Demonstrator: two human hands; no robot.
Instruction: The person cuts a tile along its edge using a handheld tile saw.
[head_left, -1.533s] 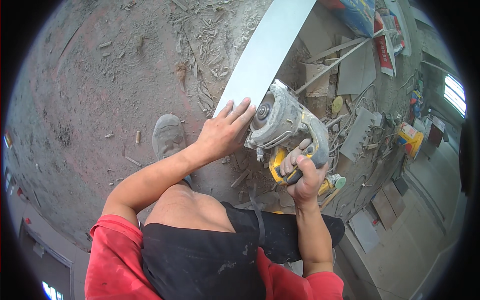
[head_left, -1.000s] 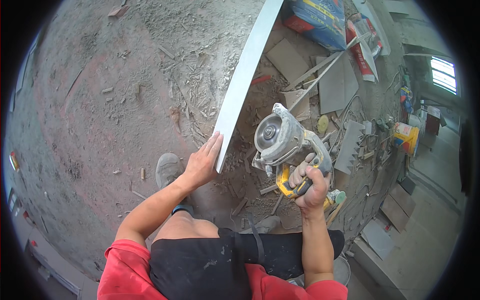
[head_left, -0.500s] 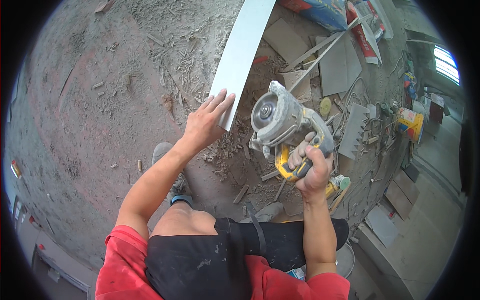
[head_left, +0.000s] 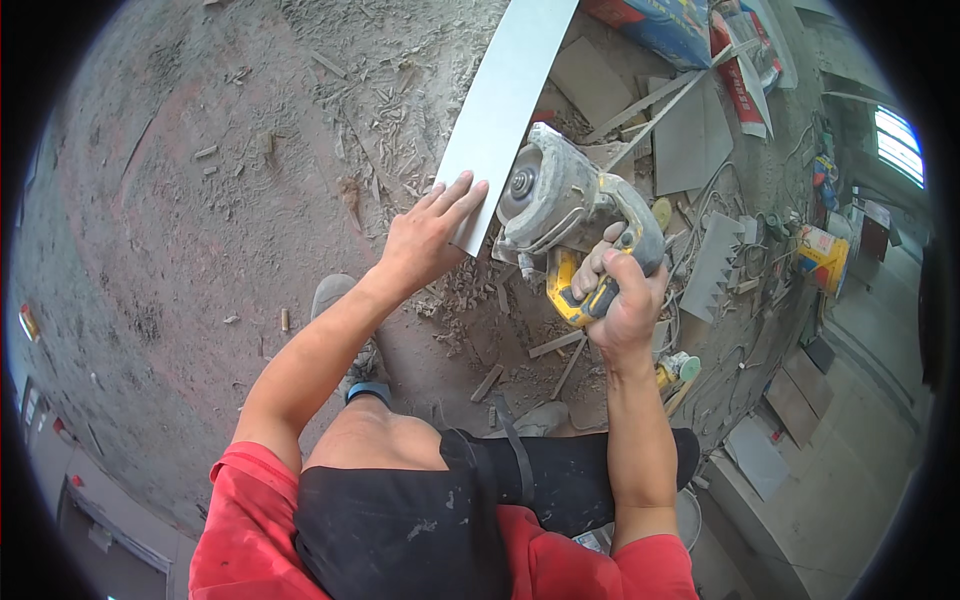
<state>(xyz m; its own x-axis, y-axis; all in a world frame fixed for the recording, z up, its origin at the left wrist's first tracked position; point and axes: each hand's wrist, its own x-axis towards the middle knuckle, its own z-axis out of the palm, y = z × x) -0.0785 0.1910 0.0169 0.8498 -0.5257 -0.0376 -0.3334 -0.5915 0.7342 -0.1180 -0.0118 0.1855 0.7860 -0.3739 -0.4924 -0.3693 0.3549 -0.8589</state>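
Observation:
A long white tile strip [head_left: 507, 118] runs from near my left hand to the far edge of the view. My left hand [head_left: 428, 232] lies on the strip's near end, its fingers stretched across the top; the thumb is hidden. My right hand [head_left: 622, 290] is wrapped round the rear handle of a dusty yellow and grey hand-held disc saw [head_left: 570, 205]. The saw's round blade [head_left: 520, 185] is close beside the strip's right edge; whether they touch I cannot tell.
Dust, chips and offcuts cover the floor [head_left: 230, 240]. At the far right lie tile pieces [head_left: 690, 140], a blue bag [head_left: 660, 28] and a notched trowel [head_left: 712, 265]. A yellow bucket [head_left: 822, 258] stands farther right. My shoe [head_left: 332, 292] is below the left hand.
My right hand has brought the saw up and left, so its blade is now beside the strip's edge. My left hand stays on the strip; the whole view has shifted slightly.

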